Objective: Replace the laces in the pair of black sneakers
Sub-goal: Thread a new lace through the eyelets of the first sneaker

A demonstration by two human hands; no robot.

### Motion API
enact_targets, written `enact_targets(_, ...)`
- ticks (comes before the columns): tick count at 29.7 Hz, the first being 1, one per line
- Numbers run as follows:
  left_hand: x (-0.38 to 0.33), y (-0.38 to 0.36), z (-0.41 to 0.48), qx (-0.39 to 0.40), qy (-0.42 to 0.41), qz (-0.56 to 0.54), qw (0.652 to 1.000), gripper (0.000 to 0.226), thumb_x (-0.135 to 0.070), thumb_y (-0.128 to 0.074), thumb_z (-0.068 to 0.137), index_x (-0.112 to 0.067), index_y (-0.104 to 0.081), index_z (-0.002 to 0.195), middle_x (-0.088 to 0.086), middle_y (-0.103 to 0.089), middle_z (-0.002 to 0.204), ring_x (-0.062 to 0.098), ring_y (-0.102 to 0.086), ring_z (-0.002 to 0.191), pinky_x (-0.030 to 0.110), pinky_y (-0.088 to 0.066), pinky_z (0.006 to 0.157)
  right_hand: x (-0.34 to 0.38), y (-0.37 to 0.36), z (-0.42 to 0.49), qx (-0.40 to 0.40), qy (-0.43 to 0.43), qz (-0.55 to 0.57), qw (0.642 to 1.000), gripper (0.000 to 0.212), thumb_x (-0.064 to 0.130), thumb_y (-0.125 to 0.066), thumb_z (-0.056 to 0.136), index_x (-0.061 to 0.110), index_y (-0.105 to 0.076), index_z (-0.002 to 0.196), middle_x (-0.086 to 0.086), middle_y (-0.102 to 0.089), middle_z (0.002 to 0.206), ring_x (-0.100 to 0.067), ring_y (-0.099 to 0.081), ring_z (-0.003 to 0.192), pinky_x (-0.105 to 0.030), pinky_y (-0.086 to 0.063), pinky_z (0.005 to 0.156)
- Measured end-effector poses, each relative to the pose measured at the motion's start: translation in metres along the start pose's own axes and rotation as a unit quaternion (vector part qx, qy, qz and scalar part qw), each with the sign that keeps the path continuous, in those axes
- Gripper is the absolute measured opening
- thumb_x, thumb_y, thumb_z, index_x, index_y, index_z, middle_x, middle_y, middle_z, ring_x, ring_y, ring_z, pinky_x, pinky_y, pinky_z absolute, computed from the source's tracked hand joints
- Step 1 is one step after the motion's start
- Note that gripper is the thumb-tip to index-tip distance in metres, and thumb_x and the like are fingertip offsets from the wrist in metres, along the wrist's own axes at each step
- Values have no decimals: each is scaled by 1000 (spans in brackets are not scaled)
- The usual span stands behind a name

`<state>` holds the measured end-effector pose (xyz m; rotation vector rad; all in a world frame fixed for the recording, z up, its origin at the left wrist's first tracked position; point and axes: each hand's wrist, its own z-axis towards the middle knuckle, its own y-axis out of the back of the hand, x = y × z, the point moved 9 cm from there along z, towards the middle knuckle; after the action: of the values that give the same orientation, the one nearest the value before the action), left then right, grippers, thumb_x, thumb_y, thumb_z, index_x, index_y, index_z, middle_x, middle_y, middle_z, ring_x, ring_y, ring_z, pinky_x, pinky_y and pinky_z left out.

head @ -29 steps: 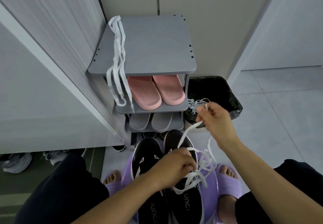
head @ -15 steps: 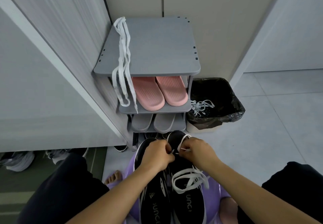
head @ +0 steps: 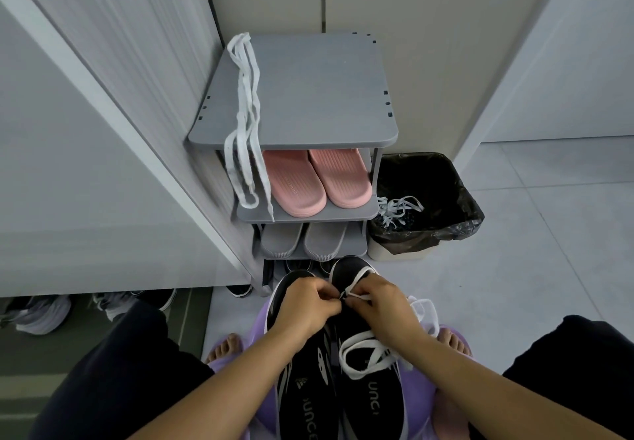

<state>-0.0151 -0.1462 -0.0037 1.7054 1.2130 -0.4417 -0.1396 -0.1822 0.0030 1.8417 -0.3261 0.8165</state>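
The pair of black sneakers (head: 305, 388) lies side by side, toes pointing away, on a purple support (head: 422, 402) between the person's knees, just in front of the bottom of a grey shoe rack (head: 308, 96). Both hands meet over the toe end of the right-side sneaker (head: 374, 402). The left hand (head: 308, 305) has its fingers curled, thumb and forefinger pinching a white lace (head: 367, 354) near the front eyelets. The right hand (head: 380, 305) is curled too and pinches the same lace from the other side, almost touching the left. One loop of that lace arcs over the sneaker's toe, while more of it lies in loose crossed loops over the tongue and spills past the right wrist. The left-side sneaker shows no lace. A second white lace (head: 245, 96) lies along the left edge of the rack's top shelf, its ends hanging down over the front edge. Pink slippers (head: 308, 182) sit on the shelf below, grey slippers (head: 302, 240) on the next one down. On the floor just right of the rack stands a bin (head: 446, 233) with a black liner, holding a tangle of pale laces (head: 399, 208) near its left rim.
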Motion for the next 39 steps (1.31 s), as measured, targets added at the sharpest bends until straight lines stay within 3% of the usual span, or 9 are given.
enact_targets(3,5,-4,0,19,12,-50,998,17,-11,-71,78,-10,-69,95,0,-66,82,9,-61,78,10,-44,68,-3,1,-2,4,-5,71,997,4,15,-65,85,14,-64,82,14,-48,73,-6,-47,71,-7,-35,63)
enact_targets(10,14,-11,1,42,50,-155,986,12,-5,-70,80,-16,-65,79,-1,-64,76,8,-60,71,14,-47,71,1,-1,-5,-29,-16,77,996,42,14,-64,85,38,-39,61,16,-45,68,4,-44,63,-7,-35,60)
enact_targets(15,6,-7,6,8,27,-126,992,21,0,-62,85,-14,-59,70,-1,-59,64,5,-54,53,12,-45,53,1,-10,-2,32,-9,9,999,6,12,-57,86,16,-53,83,4,-46,85,-9,-43,78,-5,-34,61)
enact_targets(20,-6,0,5,-34,-13,-61,997,28,-2,-56,88,-20,-56,67,-1,-60,66,16,-60,65,37,-53,72,-4,-13,-3,39,-10,-8,999,14,11,-59,83,12,-56,97,0,-50,96,-14,-48,86,-14,-29,62)
enact_targets(24,-19,41,8,-87,-32,-123,988,24,-2,-51,92,-17,-54,74,-1,-62,72,4,-64,60,22,-53,64,-8,-12,-5,24,-15,56,998,18,8,-65,81,11,-63,99,8,-53,90,-3,-51,82,-7,-32,66)
enact_targets(26,-28,52,5,-95,-66,-88,989,21,-4,-50,92,-18,-54,76,-2,-64,71,14,-66,70,27,-53,70,-12,-6,-7,4,-44,169,985,13,7,-69,80,18,-66,86,14,-61,85,7,-57,75,-2,-38,71)
enact_targets(29,-37,47,-3,-75,-89,-79,990,20,-4,-47,93,-18,-50,79,-1,-66,78,13,-66,73,28,-53,71,-15,6,-8,-37,-89,327,940,20,6,-70,80,25,-69,73,7,-71,82,-3,-64,77,-17,-49,78)
enact_targets(34,-60,26,-16,-20,-185,-37,982,22,-9,-52,92,-26,-50,77,-10,-60,78,-2,-57,68,13,-45,70,10,24,-8,-51,-50,355,932,20,5,-61,87,22,-66,77,11,-63,65,6,-53,58,-11,-43,61)
enact_targets(39,-68,38,-22,-58,-217,-95,970,23,-5,-57,88,-23,-56,75,0,-59,85,-1,-56,70,13,-45,72,38,16,-7,37,2,314,949,13,10,-57,91,21,-64,86,3,-63,76,-4,-54,70,-14,-43,66)
